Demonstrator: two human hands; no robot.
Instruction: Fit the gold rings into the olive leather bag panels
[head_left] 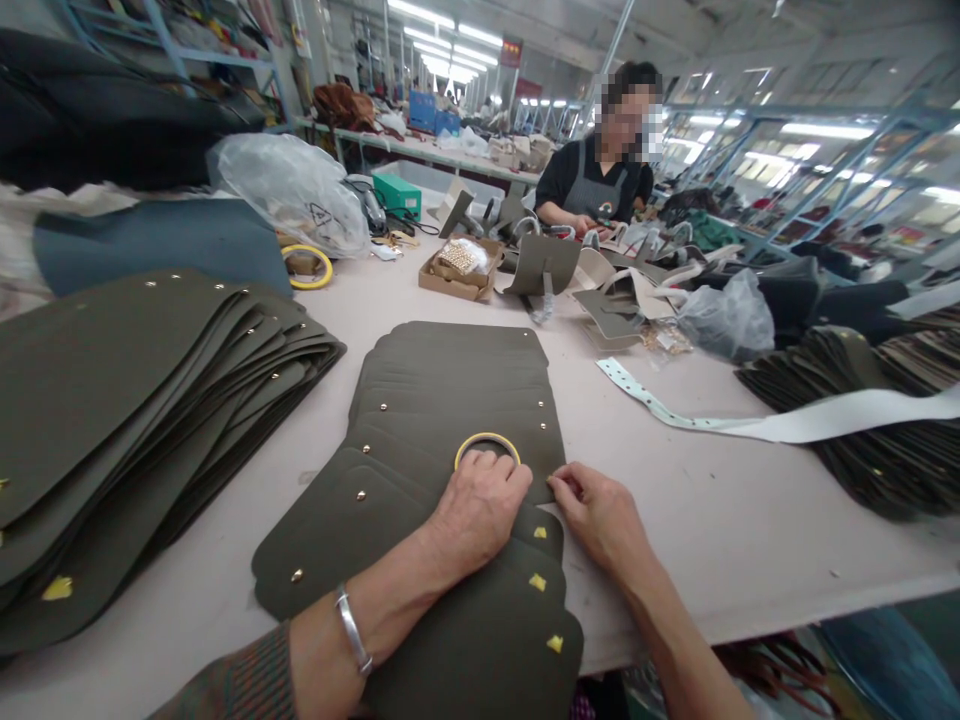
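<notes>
Dark olive panels point(450, 370), which look like leather, lie overlapped in a fanned row in front of me, with small gold studs along their edges. Several yellow tape bits point(538, 581) stick to the nearer panels. My left hand point(480, 510) is closed on a roll of yellow tape point(487, 438), resting over the panels; its fingertips are partly hidden. My right hand point(600, 512) pinches with thumb and forefinger at the right edge of a panel. Whatever lies between those fingertips is too small to tell.
A thick stack of olive panels point(150, 380) lies at left, another stack point(885, 420) at right. A white strip point(795, 418) crosses the table's right side. Behind are a second tape roll point(309, 267), a small cardboard box point(459, 270), plastic bags and a co-worker point(600, 170).
</notes>
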